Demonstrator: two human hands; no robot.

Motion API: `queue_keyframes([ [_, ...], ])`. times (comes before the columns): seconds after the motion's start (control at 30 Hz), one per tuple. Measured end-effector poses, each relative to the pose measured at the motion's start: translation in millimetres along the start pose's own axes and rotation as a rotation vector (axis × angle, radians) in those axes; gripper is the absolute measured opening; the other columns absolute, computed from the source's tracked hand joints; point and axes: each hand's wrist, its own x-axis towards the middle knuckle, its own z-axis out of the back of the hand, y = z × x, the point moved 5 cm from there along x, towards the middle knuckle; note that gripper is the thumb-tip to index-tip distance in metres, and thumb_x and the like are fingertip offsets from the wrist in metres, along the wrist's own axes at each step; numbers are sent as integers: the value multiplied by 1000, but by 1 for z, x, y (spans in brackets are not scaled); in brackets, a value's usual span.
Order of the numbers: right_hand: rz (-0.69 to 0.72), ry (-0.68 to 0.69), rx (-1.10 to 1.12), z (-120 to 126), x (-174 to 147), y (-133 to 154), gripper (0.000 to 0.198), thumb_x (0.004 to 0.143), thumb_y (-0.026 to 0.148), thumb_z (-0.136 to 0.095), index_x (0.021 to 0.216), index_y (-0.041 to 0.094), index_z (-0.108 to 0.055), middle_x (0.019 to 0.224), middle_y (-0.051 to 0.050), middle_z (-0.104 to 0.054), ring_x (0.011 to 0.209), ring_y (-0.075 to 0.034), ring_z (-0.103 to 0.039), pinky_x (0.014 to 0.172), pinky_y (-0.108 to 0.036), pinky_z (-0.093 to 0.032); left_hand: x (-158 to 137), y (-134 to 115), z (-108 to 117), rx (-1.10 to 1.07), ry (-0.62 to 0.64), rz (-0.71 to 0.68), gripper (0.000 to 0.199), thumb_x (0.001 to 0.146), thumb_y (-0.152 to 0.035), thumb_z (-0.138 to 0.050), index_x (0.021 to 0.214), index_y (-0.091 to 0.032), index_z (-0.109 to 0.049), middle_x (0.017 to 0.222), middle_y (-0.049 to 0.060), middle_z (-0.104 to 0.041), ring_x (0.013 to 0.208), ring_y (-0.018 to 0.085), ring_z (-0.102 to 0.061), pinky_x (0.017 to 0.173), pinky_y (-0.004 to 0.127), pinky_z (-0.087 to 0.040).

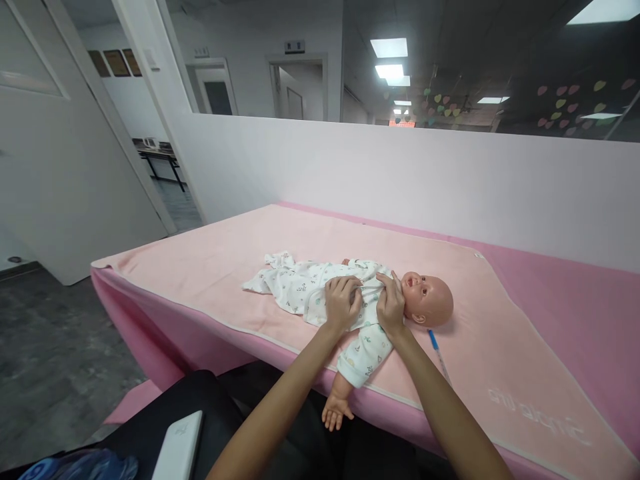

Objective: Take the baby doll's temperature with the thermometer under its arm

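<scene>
A baby doll (431, 301) lies on its back, its head to the right and its mouth open. It wears white printed baby clothes (295, 285), the hem spread out to the left. My left hand (342, 303) is closed on the front edge of the garment at the belly. Near the doll's neck, my right hand (391, 303) pinches the same edge, and a strip of cloth runs between both hands. One sleeved doll arm (364, 355) hangs over the table edge. Fingertips are partly hidden in the cloth.
A peach blanket (200, 273) over a pink cloth covers the table. Close to the doll's head lies a thin clear stick with a blue end (433, 340), like a thermometer. A white flat device (177, 445) rests at lower left. Behind the table stands a white wall (400, 180) with glass.
</scene>
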Motion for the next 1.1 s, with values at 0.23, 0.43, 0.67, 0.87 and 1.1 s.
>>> queue_keyframes([
  [0.23,112,98,-30,2,5,14,26,78,9,-38,90,21,-58,86,-2,-68,85,-17,-62,99,-46,-35,-1,4,-4,-47,3,36,13,85,-19,-41,83,-21,-54,79,0,-63,76,16,-53,76,33,-36],
  [0.43,133,226,-69,-5,8,17,11,79,23,-50,85,20,-59,88,-4,-68,87,-18,-60,98,-44,-32,-1,9,-7,-75,46,62,20,87,-19,-35,84,-21,-55,76,1,-63,71,16,-53,74,32,-37],
  [0.67,155,197,-99,-6,7,17,15,82,17,-47,75,21,-59,82,-2,-68,82,-16,-60,96,-41,-33,-2,6,-4,-86,80,40,18,76,-20,-44,90,-21,-55,83,3,-64,78,19,-54,77,36,-37],
  [0.87,145,204,-102,-5,7,18,15,83,16,-46,75,21,-58,80,-1,-67,80,-15,-59,96,-40,-34,-1,3,-4,-58,70,9,11,79,-23,-43,81,-21,-54,81,2,-64,76,19,-54,76,35,-37],
  [1.1,158,219,-113,-5,7,19,17,84,15,-44,74,21,-56,76,0,-66,75,-14,-58,98,-41,-31,-1,3,-4,-38,49,10,8,81,-23,-45,78,-20,-52,77,1,-63,74,17,-54,75,34,-37],
])
